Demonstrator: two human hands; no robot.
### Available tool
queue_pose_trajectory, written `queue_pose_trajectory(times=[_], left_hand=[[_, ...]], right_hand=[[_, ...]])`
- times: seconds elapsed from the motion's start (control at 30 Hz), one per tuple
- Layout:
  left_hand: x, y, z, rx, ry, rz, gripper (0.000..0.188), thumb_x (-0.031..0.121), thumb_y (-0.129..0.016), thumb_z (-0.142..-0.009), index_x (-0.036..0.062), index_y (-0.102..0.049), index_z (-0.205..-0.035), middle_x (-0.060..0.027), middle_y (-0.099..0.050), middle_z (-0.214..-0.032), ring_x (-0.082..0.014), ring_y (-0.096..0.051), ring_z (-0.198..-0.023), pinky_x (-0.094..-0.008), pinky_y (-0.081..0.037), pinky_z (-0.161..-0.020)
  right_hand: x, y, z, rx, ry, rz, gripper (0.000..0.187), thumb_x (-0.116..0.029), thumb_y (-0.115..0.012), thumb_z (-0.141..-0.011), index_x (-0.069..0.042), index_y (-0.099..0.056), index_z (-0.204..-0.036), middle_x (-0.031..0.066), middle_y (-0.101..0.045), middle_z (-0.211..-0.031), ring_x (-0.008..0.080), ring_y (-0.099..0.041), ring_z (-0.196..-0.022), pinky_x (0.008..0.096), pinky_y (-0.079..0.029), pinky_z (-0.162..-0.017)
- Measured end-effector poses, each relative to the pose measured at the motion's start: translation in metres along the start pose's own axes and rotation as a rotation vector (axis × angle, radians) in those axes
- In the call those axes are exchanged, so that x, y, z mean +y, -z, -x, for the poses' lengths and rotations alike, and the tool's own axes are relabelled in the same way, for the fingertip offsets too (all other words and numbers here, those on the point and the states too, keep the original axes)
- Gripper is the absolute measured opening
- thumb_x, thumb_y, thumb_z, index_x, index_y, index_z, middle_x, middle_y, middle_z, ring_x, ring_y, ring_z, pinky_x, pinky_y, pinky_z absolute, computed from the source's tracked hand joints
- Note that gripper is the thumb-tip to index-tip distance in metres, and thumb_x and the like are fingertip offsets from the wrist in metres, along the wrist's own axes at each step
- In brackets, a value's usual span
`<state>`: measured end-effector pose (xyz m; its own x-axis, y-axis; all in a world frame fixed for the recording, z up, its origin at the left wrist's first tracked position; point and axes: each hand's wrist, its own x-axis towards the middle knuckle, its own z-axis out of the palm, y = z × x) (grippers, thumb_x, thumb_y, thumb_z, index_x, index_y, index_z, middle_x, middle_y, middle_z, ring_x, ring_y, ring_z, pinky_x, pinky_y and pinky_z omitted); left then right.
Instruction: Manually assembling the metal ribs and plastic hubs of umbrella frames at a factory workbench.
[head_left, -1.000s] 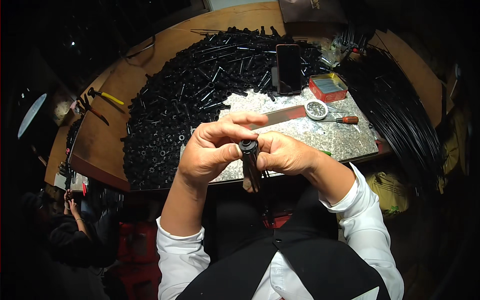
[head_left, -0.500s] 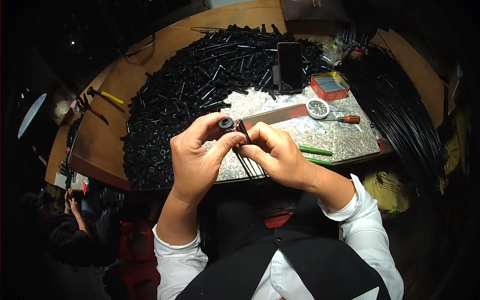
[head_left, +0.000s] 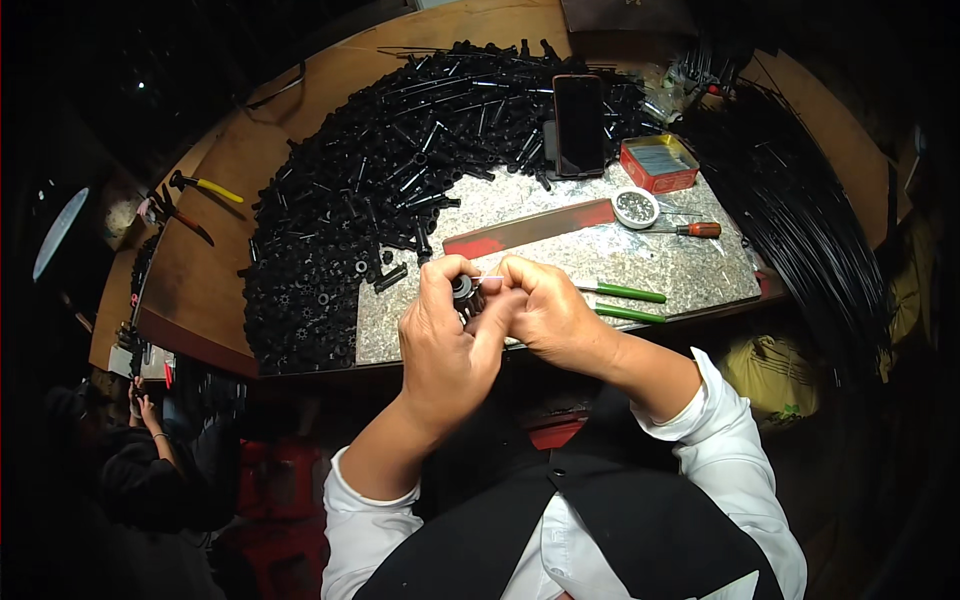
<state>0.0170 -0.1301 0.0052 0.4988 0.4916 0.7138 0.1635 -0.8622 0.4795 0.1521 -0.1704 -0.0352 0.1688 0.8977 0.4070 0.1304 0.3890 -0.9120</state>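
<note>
My left hand (head_left: 440, 330) is closed around a black tubular part with a round, ringed end (head_left: 462, 287). The end faces up between its thumb and forefinger. Pressed up against it, my right hand (head_left: 560, 315) has its fingers pinched together. A thin pale strip (head_left: 488, 278) shows between the two hands at the right fingertips. The rest of the black part is hidden by my fingers. Just right of my right hand lie green-handled pliers (head_left: 630, 292), their jaws partly hidden behind it.
A large heap of black tubular parts (head_left: 340, 200) covers the left and back. A reddish bar (head_left: 530, 228), phone (head_left: 579, 125), red tin of thin pins (head_left: 660, 178), white dish (head_left: 635, 208), screwdriver (head_left: 700, 230) and black rods (head_left: 800, 220) lie around. Another person (head_left: 150, 440) sits at left.
Both hands have moved down toward me, the left also to the right. The thin black rods seen between them before no longer show. A pale strip now shows at the fingertips.
</note>
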Motion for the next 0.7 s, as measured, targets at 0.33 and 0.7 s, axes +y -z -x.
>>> queue_pose_trajectory(times=[0.33,0.7], left_hand=[[-0.042,-0.020,0.026,0.178,0.134,0.209,0.017,-0.003,-0.060,-0.086,0.0002,-0.045,-0.093,-0.0083,-0.049,-0.077,-0.0154,-0.050,-0.055,-0.0283,-0.041,-0.049],[-0.051,-0.024,0.055,0.102,0.343,0.631,0.018,0.002,-0.044,-0.096,0.0083,-0.032,-0.107,-0.0059,-0.046,-0.084,-0.0068,-0.041,-0.053,-0.0219,-0.039,-0.049]], right_hand=[[0.018,0.017,0.029,-0.125,0.134,0.338,0.032,-0.010,-0.075,-0.076,-0.001,-0.048,-0.092,0.0120,-0.056,-0.091,0.0242,-0.059,-0.082,0.0330,-0.048,-0.069],[0.037,0.085,0.059,-0.085,0.161,1.184,0.031,-0.019,-0.069,-0.080,0.002,-0.050,-0.094,0.0182,-0.054,-0.103,0.0339,-0.055,-0.095,0.0390,-0.047,-0.080]])
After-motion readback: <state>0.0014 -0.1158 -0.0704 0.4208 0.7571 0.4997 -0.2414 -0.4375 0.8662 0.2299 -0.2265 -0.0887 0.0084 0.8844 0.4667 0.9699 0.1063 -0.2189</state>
